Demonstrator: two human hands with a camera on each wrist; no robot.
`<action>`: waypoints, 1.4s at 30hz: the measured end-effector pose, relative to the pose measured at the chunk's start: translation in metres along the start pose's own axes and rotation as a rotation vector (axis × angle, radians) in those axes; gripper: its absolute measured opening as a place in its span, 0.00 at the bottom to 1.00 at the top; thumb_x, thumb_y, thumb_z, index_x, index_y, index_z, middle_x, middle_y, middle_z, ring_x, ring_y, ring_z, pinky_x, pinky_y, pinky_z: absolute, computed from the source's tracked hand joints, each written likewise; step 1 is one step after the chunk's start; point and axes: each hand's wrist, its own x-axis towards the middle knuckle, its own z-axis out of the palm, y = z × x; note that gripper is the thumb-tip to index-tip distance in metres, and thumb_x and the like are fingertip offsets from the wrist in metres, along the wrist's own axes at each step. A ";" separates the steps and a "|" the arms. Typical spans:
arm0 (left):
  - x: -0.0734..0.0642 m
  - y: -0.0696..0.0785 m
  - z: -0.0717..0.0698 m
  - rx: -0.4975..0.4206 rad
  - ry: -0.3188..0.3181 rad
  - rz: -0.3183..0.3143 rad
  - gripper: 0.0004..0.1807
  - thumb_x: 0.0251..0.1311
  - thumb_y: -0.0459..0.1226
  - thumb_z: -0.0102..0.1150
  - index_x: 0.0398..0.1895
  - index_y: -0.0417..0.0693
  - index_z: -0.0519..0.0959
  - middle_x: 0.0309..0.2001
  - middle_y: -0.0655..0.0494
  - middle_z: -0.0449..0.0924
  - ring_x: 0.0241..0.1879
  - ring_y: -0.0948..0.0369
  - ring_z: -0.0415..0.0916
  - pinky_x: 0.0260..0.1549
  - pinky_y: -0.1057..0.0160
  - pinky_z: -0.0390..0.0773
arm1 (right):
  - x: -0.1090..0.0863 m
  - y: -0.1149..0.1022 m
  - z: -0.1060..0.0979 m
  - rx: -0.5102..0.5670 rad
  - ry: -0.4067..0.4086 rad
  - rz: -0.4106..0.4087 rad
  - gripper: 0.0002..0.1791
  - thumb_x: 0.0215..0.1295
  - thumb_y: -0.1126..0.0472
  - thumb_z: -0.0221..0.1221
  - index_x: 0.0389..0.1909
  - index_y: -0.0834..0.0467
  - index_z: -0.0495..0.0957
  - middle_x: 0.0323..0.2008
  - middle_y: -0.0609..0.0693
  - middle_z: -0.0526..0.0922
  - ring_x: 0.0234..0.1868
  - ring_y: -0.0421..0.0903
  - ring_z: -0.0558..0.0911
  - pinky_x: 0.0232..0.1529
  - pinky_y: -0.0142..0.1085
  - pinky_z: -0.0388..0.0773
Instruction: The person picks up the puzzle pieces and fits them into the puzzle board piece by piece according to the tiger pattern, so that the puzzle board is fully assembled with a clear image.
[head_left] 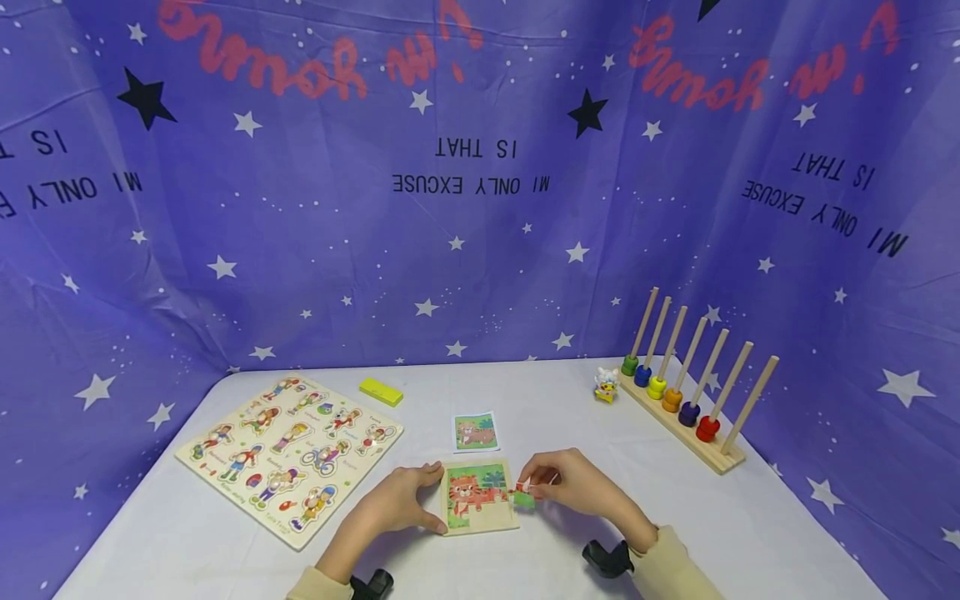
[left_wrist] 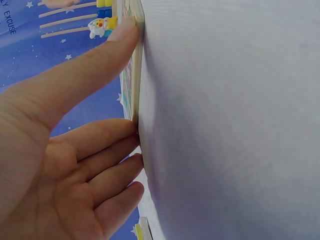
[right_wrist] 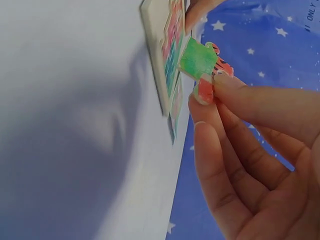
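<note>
A small wooden puzzle board (head_left: 480,527) lies on the table, partly filled with a red tiger picture; bare wood shows at its lower right. My left hand (head_left: 401,500) rests against the board's left side, thumb at the near corner, fingers nearly straight along the edge. In the left wrist view, the thumb (left_wrist: 90,75) and fingertips touch the board's rim (left_wrist: 137,75). Just right of the board, my right hand (head_left: 577,483) pinches a puzzle piece (right_wrist: 197,59), green with red striped parts, between thumb and fingers. That piece (head_left: 523,498) is held tilted above the table.
Behind the board lies a picture card (head_left: 476,432) of a similar scene. A larger peg puzzle (head_left: 296,458) with figures lies left, near a yellow block (head_left: 381,392). At right stand a small toy figure (head_left: 606,385) and a wooden rack (head_left: 697,437) with upright pegs and coloured beads.
</note>
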 end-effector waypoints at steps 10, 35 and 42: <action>0.001 -0.001 0.001 0.000 -0.003 0.007 0.49 0.34 0.49 0.78 0.62 0.32 0.71 0.66 0.41 0.67 0.66 0.40 0.62 0.65 0.40 0.59 | 0.018 -0.012 0.014 0.034 -0.047 -0.016 0.09 0.59 0.68 0.65 0.39 0.55 0.83 0.29 0.42 0.84 0.30 0.35 0.80 0.31 0.30 0.80; 0.000 0.000 0.001 0.007 0.008 0.006 0.49 0.34 0.48 0.78 0.61 0.32 0.72 0.66 0.41 0.67 0.65 0.39 0.62 0.64 0.40 0.59 | 0.043 -0.019 0.046 0.037 -0.085 0.013 0.07 0.55 0.71 0.67 0.33 0.57 0.85 0.29 0.43 0.85 0.28 0.32 0.78 0.31 0.26 0.79; 0.000 0.000 -0.001 -0.002 0.005 -0.001 0.48 0.34 0.47 0.79 0.61 0.33 0.72 0.66 0.41 0.67 0.65 0.39 0.62 0.65 0.39 0.58 | 0.043 -0.021 0.047 0.033 -0.085 0.031 0.06 0.56 0.70 0.67 0.33 0.56 0.85 0.30 0.43 0.85 0.26 0.33 0.77 0.29 0.26 0.78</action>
